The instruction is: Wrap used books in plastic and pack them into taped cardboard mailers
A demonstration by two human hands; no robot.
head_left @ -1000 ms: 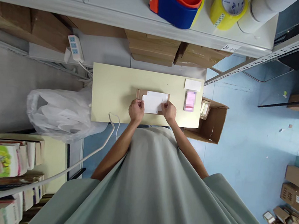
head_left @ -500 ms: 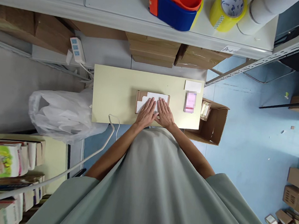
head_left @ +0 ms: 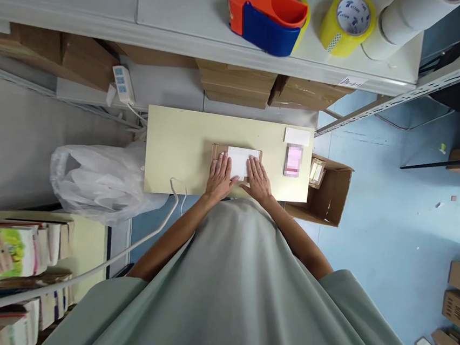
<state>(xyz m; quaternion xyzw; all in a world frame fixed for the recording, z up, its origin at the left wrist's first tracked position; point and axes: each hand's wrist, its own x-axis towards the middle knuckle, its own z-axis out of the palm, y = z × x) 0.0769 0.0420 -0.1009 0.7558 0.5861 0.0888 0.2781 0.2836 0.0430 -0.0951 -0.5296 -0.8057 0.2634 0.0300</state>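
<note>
A small brown cardboard package [head_left: 215, 150] lies flat on the pale yellow table [head_left: 175, 145], with a white label [head_left: 238, 162] on its upper face. My left hand [head_left: 219, 178] rests flat over the left part of the package, its fingers stretched out. On the label's right side lies my right hand [head_left: 259, 179], palm down, fingers extended. Both thumbs point inward near the package's front edge. The undersides of both hands are hidden.
Right of the hands lie a pink blurred item [head_left: 293, 161] and a white paper slip [head_left: 297, 136]. An open carton [head_left: 335, 196] stands beside the table. The shelf ahead holds a tape dispenser [head_left: 264, 21] and a yellow tape roll [head_left: 348, 24]. A plastic bag [head_left: 94, 181] sits left.
My hands have moved apart across the package, the left one leftward and the right one rightward. More of the white label's middle shows between them. The camera view has shifted slightly.
</note>
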